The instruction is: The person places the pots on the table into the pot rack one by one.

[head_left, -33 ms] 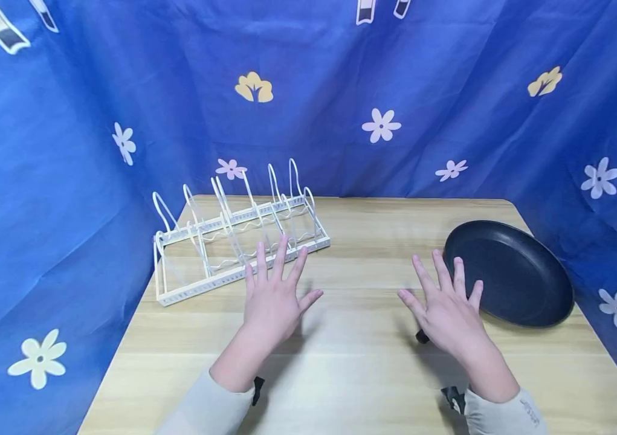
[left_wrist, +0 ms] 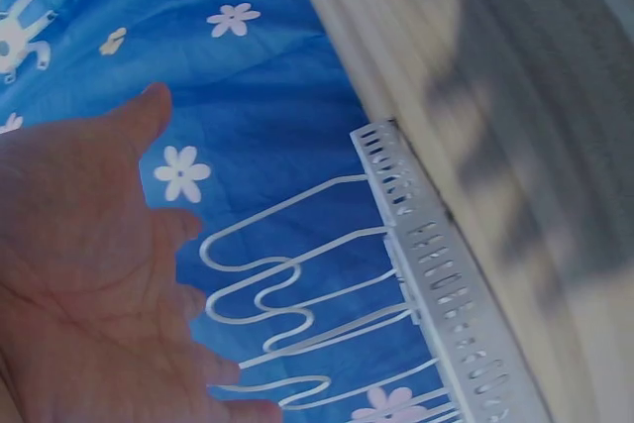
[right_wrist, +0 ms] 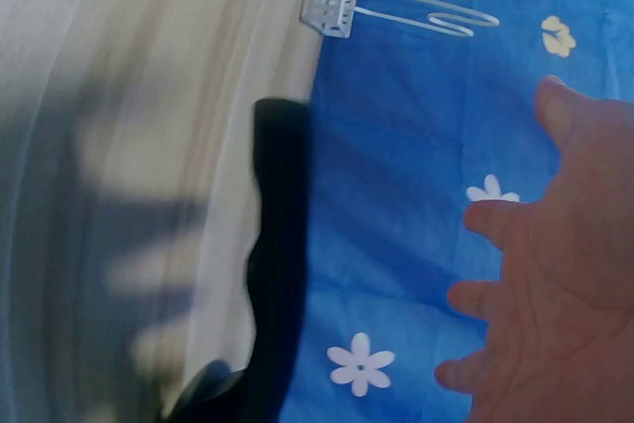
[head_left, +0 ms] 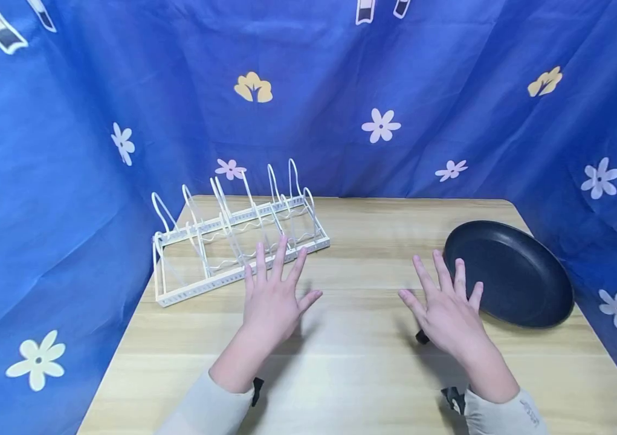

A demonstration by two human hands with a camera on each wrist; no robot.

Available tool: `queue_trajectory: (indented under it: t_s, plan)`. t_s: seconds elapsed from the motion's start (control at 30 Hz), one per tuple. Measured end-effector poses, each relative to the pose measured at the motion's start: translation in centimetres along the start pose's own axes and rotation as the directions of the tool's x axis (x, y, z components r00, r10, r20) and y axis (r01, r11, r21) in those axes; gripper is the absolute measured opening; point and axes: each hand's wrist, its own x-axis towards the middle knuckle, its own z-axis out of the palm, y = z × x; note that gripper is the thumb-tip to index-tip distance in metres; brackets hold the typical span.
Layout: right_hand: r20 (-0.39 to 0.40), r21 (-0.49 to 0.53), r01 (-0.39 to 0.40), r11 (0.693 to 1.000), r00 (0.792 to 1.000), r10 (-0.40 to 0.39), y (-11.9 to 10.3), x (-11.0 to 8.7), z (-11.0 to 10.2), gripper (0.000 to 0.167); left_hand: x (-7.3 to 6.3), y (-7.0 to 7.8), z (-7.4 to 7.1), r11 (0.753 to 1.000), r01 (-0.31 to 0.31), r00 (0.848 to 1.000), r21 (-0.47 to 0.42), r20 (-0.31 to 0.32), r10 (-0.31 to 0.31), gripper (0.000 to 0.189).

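Note:
My left hand [head_left: 272,308] hovers above the table with its fingers spread, just in front of the white wire rack [head_left: 243,272]. Its fingertips overlap the rack's front rail in the head view, while the left wrist view shows a gap between hand and rack [left_wrist: 436,274]. My right hand [head_left: 449,314], fingers also spread, hovers over the handle of a black frying pan [head_left: 509,275]. Most of that handle is hidden beneath the hand in the head view; the right wrist view shows the dark handle [right_wrist: 279,235] apart from the palm. Neither hand holds anything.
The light wooden table [head_left: 362,374] carries the rack at the back left and the pan at the right. Blue cloth [head_left: 308,121] printed with flowers hangs behind the table and along both sides. Tall wire loops rise from the rack's rails.

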Motion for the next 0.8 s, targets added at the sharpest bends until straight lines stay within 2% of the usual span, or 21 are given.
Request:
queue_trajectory:
  t_s: [0.1, 0.17, 0.23, 0.3, 0.37, 0.47, 0.53, 0.57, 0.6, 0.63, 0.7, 0.77, 0.8]
  plan:
    - [-0.013, 0.010, 0.004, 1.000, 1.000, -0.004, 0.2, 0.3, -0.1, 0.077, 0.4, 0.0, 0.1, 1.000, -0.003, 1.000, -0.001, -0.004, 0.003, 0.088]
    - [-0.049, 0.033, 0.011, 0.999, 0.999, -0.009, 0.7, 0.3, -0.2, 0.076, 0.7, 0.1, 0.1, 1.000, -0.011, 1.000, -0.005, -0.006, 0.011, 0.089]
    - [-0.121, 0.074, 0.026, 0.997, 0.993, -0.017, 1.2, 0.1, -0.4, 0.073, 0.9, 0.3, 0.1, 0.999, -0.029, 0.999, -0.020, -0.026, 0.028, 0.088]
    - [-0.218, 0.128, 0.045, 0.991, 0.976, -0.016, 2.0, -0.3, -0.6, 0.070, 1.0, 0.6, 0.2, 0.998, -0.051, 0.998, -0.046, -0.048, 0.049, 0.086]
    - [-0.293, 0.186, 0.035, 0.982, 0.956, 0.021, 2.9, -0.9, -0.8, 0.064, 0.9, 0.9, 0.3, 0.991, -0.075, 0.995, -0.110, -0.074, 0.067, 0.083]
    - [-0.345, 0.280, -0.040, 0.959, 0.928, 0.140, 4.4, -1.9, -0.8, 0.051, 0.3, 1.7, 0.7, 0.956, -0.112, 0.992, -0.272, -0.079, 0.094, 0.077]
    - [-0.323, 0.384, -0.126, 0.915, 0.910, 0.260, 5.5, -2.6, -0.6, 0.040, -0.1, 2.3, 0.9, 0.903, -0.125, 0.992, -0.411, -0.050, 0.114, 0.073]
    - [-0.293, 0.460, -0.155, 0.874, 0.903, 0.315, 6.1, -2.8, -0.4, 0.035, -0.2, 2.7, 1.1, 0.870, -0.123, 0.992, -0.478, -0.024, 0.127, 0.071]
    - [-0.257, 0.550, -0.170, 0.817, 0.897, 0.359, 6.7, -3.0, -0.2, 0.029, -0.3, 3.1, 1.3, 0.829, -0.114, 0.990, -0.548, 0.009, 0.142, 0.069]
    - [-0.208, 0.652, -0.176, 0.737, 0.894, 0.398, 7.2, -3.2, 0.0, 0.024, -0.4, 3.6, 1.5, 0.780, -0.098, 0.986, -0.618, 0.045, 0.160, 0.067]
    - [-0.104, 0.824, -0.163, 0.543, 0.899, 0.426, 8.3, -3.5, 0.7, 0.015, -0.3, 4.6, 2.1, 0.683, -0.061, 0.973, -0.727, 0.110, 0.203, 0.062]
    - [0.011, 0.920, -0.160, 0.357, 0.922, 0.387, 9.3, -3.9, 1.3, 0.011, 0.1, 5.7, 2.7, 0.589, -0.005, 0.950, -0.808, 0.179, 0.254, 0.059]
    - [0.055, 0.944, -0.165, 0.286, 0.933, 0.356, 9.7, -4.0, 1.6, 0.011, 0.3, 6.4, 3.0, 0.546, 0.029, 0.935, -0.837, 0.216, 0.281, 0.057]
